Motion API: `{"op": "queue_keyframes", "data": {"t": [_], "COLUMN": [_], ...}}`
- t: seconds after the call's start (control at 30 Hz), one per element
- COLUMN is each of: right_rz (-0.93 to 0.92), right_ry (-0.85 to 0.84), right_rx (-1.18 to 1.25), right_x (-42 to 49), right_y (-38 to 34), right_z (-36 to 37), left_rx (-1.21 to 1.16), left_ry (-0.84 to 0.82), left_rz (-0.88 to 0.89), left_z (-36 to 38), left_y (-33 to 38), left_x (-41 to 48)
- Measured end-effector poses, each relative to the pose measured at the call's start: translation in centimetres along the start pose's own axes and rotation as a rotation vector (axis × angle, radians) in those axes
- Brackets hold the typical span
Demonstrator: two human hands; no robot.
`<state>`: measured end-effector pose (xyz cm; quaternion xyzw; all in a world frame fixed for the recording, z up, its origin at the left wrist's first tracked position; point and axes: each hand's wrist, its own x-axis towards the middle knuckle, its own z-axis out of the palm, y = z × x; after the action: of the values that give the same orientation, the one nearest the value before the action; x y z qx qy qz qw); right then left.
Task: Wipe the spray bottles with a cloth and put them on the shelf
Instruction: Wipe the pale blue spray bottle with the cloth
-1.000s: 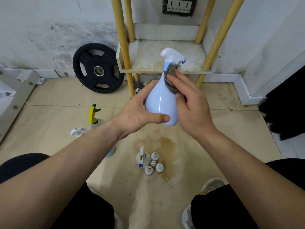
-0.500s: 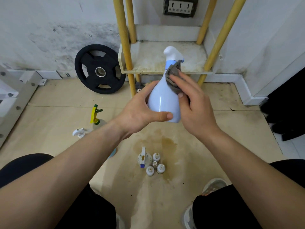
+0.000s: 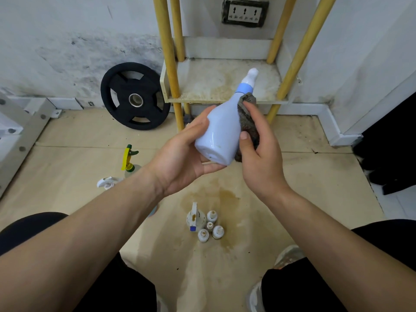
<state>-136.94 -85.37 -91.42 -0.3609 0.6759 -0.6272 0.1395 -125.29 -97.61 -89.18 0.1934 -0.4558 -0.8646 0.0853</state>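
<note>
Now that the gripping left hand [image 3: 180,158] has tipped the blue spray bottle [image 3: 218,131], the right hand [image 3: 258,158] pinches the grey cloth [image 3: 247,118] lower down its side, so still wiping.

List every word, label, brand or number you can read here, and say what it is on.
No text can be read.
Blue spray bottle: plain, no print showing.
Weight plate: any marking too faint to read.
Small bottles on the floor: stained, no legible label.
Wall socket: only plug holes.
</note>
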Motion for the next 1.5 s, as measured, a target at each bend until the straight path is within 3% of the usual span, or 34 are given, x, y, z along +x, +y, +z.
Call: {"op": "queue_keyframes", "data": {"t": [0.1,0.27,0.4,0.73,0.83,0.97,1.07,1.17,1.33,1.5], "right_rz": [-0.031,-0.047,0.024,0.112,0.117,-0.038,-0.211,-0.267,-0.08,0.156], "right_ry": [-0.038,-0.135,-0.101,-0.062,-0.038,-0.061,-0.122,-0.168,-0.076,0.004], "right_rx": [-0.024,-0.003,0.031,0.009,0.062,-0.039,-0.21,-0.269,-0.107,0.106], "right_x": [-0.6,-1.2,-0.6,1.2,1.6,1.3,0.2,-1.2,-0.4,0.8], "right_y": [-0.7,-1.0,-1.0,-0.2,-0.3,-1.2,-1.0,-0.1,0.2,-0.1], "right_z": [0.3,0.7,0.3,-1.0,-1.0,-0.8,-0.1,0.6,0.0,-0.5], "left_rx": [0.127,0.302,0.398,0.382,0.446,0.376,0.208,0.088,0.162,0.597], "left_ry": [-0.031,0.091,0.211,0.098,0.191,0.258,0.209,0.151,0.169,0.065], "left_rz": [0.058,0.097,0.155,0.191,0.209,0.2,0.192,0.113,0.092,0.205], "left_z": [-0.4,-0.7,-0.1,-0.3,-0.6,-0.5,-0.4,-1.0,-0.8,-0.3], "left_y": [0.1,-0.1,-0.5,-0.5,-0.6,-1.3,-0.6,0.7,1.1,1.1], "left_x": [0.3,0.8,0.9,0.7,0.7,1.1,1.2,0.9,0.8,-0.3]}}
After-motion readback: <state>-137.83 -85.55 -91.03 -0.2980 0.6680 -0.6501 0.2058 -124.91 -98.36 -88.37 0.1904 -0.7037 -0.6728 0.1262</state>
